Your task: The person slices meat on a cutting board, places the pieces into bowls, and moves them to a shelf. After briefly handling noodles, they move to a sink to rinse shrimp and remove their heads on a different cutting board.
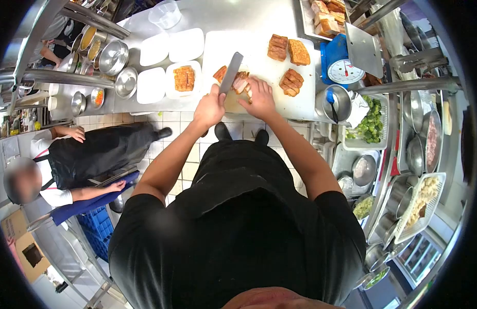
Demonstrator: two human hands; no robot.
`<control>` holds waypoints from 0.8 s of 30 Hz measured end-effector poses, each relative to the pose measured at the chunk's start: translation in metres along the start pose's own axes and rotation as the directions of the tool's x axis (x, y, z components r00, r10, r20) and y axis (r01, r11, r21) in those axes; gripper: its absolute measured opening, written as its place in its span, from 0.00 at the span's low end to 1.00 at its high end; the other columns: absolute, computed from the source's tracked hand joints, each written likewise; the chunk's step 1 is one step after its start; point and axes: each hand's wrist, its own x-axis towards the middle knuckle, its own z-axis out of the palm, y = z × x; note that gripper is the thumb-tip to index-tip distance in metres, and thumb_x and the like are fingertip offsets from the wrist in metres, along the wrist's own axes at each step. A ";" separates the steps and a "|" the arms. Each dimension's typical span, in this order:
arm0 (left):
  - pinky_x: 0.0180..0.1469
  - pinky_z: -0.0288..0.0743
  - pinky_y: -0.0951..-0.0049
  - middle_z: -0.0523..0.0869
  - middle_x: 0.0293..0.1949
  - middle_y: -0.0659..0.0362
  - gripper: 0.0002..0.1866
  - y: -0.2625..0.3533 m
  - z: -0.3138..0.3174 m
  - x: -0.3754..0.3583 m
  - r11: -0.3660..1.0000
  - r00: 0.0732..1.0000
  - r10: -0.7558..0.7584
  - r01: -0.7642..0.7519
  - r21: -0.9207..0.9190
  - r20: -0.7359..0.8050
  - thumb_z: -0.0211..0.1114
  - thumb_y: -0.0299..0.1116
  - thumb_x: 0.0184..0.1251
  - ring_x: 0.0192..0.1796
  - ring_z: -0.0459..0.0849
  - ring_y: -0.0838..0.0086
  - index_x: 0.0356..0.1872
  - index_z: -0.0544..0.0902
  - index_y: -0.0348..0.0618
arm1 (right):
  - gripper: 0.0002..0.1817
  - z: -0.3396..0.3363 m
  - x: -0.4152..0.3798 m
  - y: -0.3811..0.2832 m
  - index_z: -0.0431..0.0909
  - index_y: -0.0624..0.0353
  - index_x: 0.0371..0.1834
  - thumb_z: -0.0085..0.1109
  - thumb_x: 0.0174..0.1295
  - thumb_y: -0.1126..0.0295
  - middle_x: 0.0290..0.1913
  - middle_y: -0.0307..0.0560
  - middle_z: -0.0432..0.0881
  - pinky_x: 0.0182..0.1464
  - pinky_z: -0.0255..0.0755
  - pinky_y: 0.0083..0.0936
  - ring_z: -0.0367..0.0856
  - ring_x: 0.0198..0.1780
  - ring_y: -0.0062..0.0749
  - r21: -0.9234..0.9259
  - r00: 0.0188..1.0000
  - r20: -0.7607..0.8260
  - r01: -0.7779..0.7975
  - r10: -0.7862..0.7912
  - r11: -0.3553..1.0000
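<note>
The left hand (211, 105) is closed around the handle of a grey steel cleaver (232, 72). The blade stands over sliced roast meat (242, 83) on a white cutting board (302, 105), along the table's (256, 18) near edge. The right hand (259, 97) rests on the meat, apparently steadying it; whether it grips cannot be told. A blue dial scale (332, 55) beside the board's right edge limits sideways clearance.

The cleaver (231, 72) is grey, the meat (220, 74) golden-brown, the board (306, 98) white (scale (331, 53) blue)
</note>
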 end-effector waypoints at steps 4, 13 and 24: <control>0.48 0.73 0.37 0.85 0.35 0.30 0.13 -0.011 -0.016 -0.005 0.997 0.998 -0.031 0.026 -0.078 -0.059 0.52 0.38 0.80 0.43 0.84 0.30 0.51 0.66 0.40 | 0.39 0.022 -0.009 0.035 0.66 0.59 0.71 0.69 0.59 0.53 0.69 0.58 0.70 0.69 0.62 0.49 0.69 0.68 0.53 -0.072 0.991 0.107 -0.078 0.085 0.994; 0.49 0.72 0.36 0.85 0.35 0.30 0.13 -0.045 -0.015 -0.009 0.994 0.996 -0.065 0.060 -0.090 -0.055 0.51 0.40 0.80 0.43 0.83 0.30 0.51 0.66 0.41 | 0.60 -0.003 0.062 -0.044 0.50 0.65 0.81 0.79 0.51 0.53 0.67 0.59 0.72 0.73 0.57 0.47 0.69 0.69 0.53 -0.113 0.908 0.288 -0.284 0.305 0.952; 0.53 0.75 0.37 0.86 0.39 0.31 0.14 -0.040 0.017 0.015 0.996 0.982 0.070 -0.078 0.043 0.173 0.50 0.41 0.79 0.47 0.84 0.32 0.54 0.70 0.42 | 0.38 0.002 -0.027 -0.031 0.70 0.54 0.66 0.79 0.55 0.57 0.68 0.56 0.73 0.66 0.70 0.47 0.71 0.69 0.55 0.339 0.995 0.008 0.091 -0.099 0.936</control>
